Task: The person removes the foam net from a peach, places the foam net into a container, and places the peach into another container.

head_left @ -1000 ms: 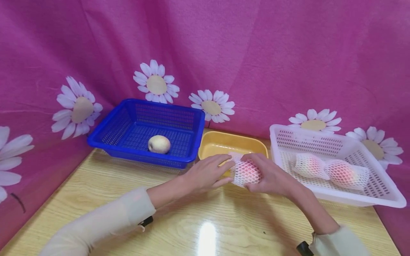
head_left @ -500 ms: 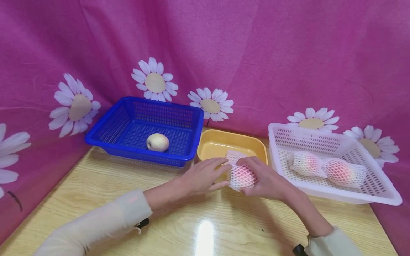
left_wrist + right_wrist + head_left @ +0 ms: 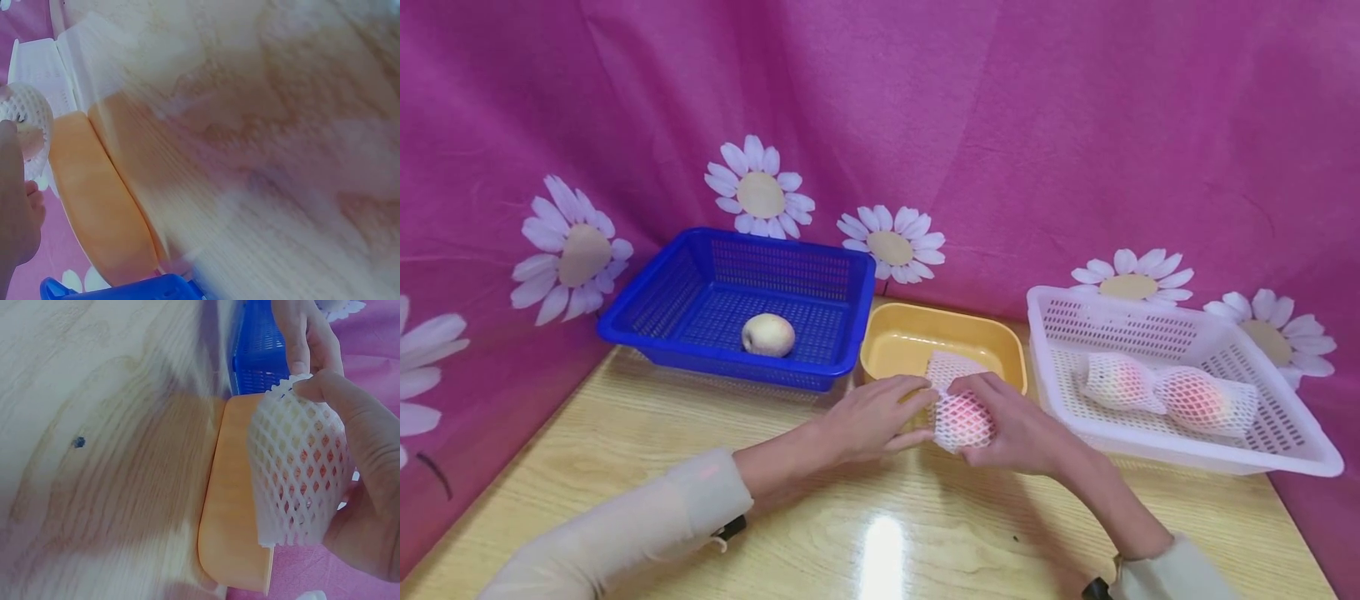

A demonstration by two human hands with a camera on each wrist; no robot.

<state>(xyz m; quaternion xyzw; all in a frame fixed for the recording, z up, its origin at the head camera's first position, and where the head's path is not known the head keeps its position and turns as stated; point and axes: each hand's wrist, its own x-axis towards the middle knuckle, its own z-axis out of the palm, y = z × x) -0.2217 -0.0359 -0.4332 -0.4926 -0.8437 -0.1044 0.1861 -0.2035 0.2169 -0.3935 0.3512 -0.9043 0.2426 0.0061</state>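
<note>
A red-and-yellow fruit [image 3: 966, 422] in a white foam net sleeve [image 3: 294, 481] is held over the near edge of a yellow tray [image 3: 898, 354]. My right hand [image 3: 1028, 432] grips it from the right, thumb at the near side. At the sleeve's left end, my left hand [image 3: 868, 418] pinches the net with thumb and fingertips. The left wrist view shows bare fruit [image 3: 31, 139] at the sleeve opening. The sleeve's loose far end overhangs the yellow tray. Which exact kind of fruit it is, I cannot tell.
Left of the tray, a blue basket [image 3: 730, 361] holds one unwrapped pale fruit [image 3: 768, 335]. On the right, a white basket [image 3: 1150, 452] contains two net-wrapped fruits [image 3: 1195, 398]. A pink flowered cloth [image 3: 985, 150] hangs behind the wooden table [image 3: 820, 533].
Both hands and the wrapped fruit have shifted slightly left and toward me. More of the sleeve's far end shows over the tray. The baskets and their fruits stay put.
</note>
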